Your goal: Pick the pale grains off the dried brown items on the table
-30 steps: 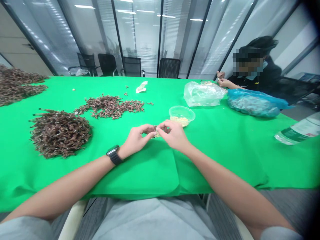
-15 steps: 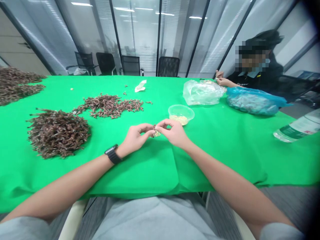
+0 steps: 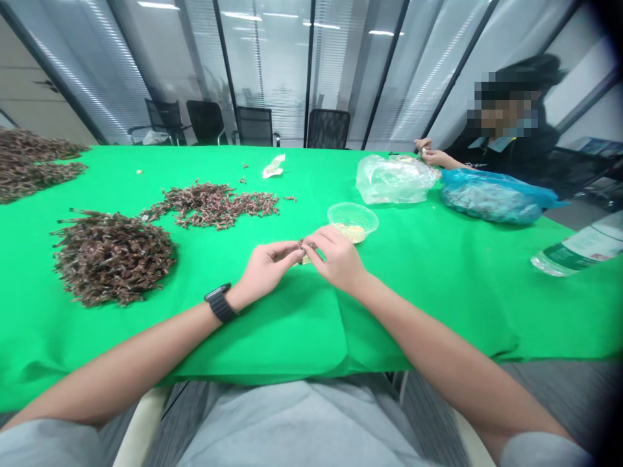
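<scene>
My left hand (image 3: 267, 267) is closed in a pinch on a small brown dried plant piece (image 3: 300, 244), whose exact kind I cannot make out. Thumb and fingertips of my right hand (image 3: 341, 261) are pressed together at the same piece, meeting the left fingertips. Under the fingers, pale yellow grains (image 3: 306, 259) lie on the green cloth, partly hidden. Just beyond my right hand stands a clear plastic bowl (image 3: 370, 222) with similar pale grains inside. A heaped mound of brown dried stalks (image 3: 114, 259) sits to the left, and a flatter scatter of brown bits (image 3: 209, 204) lies ahead of it.
Another brown heap (image 3: 34, 162) is at the far left. A crumpled white paper (image 3: 273, 167), a clear plastic bag (image 3: 394, 180), a blue bag (image 3: 496, 196) and a lying bottle (image 3: 579, 250) are on the cloth. A co-worker (image 3: 516, 149) sits at the far right, hands raised.
My right hand has shifted slightly, its fingers curling further over the piece. The left hand stays nearly in place. The co-worker has leaned a little to the right.
</scene>
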Demonstrator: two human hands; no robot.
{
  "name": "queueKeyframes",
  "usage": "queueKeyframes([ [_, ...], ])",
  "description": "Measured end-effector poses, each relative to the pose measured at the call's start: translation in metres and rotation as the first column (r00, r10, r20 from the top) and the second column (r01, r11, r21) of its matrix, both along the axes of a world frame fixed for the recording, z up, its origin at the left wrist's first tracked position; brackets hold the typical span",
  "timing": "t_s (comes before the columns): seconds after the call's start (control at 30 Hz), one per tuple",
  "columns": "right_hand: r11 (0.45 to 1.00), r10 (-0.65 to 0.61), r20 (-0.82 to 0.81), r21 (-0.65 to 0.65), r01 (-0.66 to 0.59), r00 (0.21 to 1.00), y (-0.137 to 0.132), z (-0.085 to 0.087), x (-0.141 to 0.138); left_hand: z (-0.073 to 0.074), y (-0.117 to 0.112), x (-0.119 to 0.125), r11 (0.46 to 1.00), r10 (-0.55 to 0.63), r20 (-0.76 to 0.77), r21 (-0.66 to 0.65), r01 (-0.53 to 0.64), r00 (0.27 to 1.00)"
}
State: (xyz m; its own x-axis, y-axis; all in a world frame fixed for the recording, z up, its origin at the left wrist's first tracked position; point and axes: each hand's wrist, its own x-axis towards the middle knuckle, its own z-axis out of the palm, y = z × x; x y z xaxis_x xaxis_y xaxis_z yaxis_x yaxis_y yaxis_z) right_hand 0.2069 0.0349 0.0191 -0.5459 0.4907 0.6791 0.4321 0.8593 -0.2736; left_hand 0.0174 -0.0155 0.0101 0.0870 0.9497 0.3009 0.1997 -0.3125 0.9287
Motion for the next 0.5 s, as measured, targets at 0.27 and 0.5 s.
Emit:
queueKeyframes([
  [0.27, 0.870, -0.085, -0.302, -0.487, -0.077, 0.950, -0.007, -0.002, -0.013, -0.003, -0.001, -0.006, 0.965, 0.166, -0.281, 0.242, -0.097, 0.945],
  [0.5, 0.366, -0.142, -0.458, -0.848, -0.384, 0.877, -0.001, -0.001, -0.011, -0.005, 0.001, -0.010, 0.914, 0.258, -0.432, 0.399, -0.073, 0.864],
])
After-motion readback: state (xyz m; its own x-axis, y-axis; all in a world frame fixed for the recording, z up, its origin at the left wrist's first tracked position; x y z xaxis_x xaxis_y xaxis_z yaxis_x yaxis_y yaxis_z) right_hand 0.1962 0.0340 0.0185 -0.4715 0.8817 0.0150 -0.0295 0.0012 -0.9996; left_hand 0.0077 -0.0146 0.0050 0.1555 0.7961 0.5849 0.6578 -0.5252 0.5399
